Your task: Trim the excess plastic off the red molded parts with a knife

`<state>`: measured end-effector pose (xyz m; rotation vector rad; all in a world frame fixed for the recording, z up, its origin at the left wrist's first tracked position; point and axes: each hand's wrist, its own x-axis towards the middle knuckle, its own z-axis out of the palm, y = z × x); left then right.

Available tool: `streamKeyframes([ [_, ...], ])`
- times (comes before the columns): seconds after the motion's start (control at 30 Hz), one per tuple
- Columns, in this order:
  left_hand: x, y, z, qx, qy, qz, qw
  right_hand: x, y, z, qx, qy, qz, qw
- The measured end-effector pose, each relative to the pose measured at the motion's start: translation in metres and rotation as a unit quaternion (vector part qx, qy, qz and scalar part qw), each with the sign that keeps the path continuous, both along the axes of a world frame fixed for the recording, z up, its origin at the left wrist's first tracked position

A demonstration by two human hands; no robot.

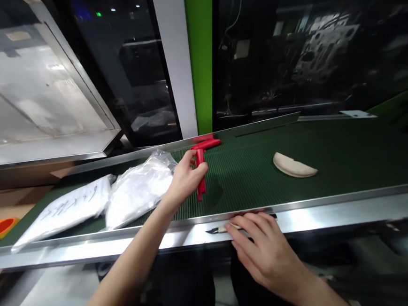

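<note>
My left hand [188,175] reaches over the green conveyor belt [247,168], its thumb and fingers closed around a red plastic part [201,172] held roughly upright. Just behind it, another red piece [208,144] rests against the belt's back rail. At the front, my right hand [262,245] has its fingers closed over a craft knife [223,229] on the metal edge. The knife's dark pointed blade faces left, and my fingers cover much of its handle.
Left on the belt are two filled plastic bags, one clear [139,188] and one white with handwriting [75,203]. A beige half-round piece [294,164] lies to the right. Metal rails [311,213] border the belt. A green post [202,59] stands behind. Orange items [0,228] sit far left.
</note>
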<state>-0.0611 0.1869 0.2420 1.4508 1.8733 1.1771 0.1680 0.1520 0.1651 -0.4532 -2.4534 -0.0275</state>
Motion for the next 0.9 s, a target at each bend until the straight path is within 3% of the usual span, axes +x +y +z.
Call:
streamKeyframes([
  [0.13, 0.032, -0.054, 0.009, 0.039, -0.203, -0.020, 0.978, 0.001, 0.001, -0.001, 0.006, 0.003, 0.003, 1.000],
  [0.2, 0.050, -0.083, 0.005, 0.069, -0.345, -0.014, 0.936, 0.003, 0.002, -0.001, 0.008, 0.000, 0.002, 1.000],
  [0.3, 0.071, -0.121, -0.007, 0.092, -0.523, 0.005, 0.847, 0.006, 0.003, -0.002, 0.013, -0.009, -0.002, 1.000],
  [0.4, 0.083, -0.148, -0.022, 0.046, -0.578, 0.029, 0.814, 0.008, 0.005, -0.005, 0.042, -0.021, -0.004, 0.999],
  [0.63, 0.095, -0.175, -0.044, -0.055, -0.531, 0.056, 0.844, 0.009, 0.004, -0.009, 0.093, -0.032, -0.031, 0.995],
  [0.9, 0.096, -0.189, -0.050, -0.072, -0.533, 0.079, 0.839, 0.007, 0.001, -0.008, 0.105, -0.048, -0.050, 0.992],
])
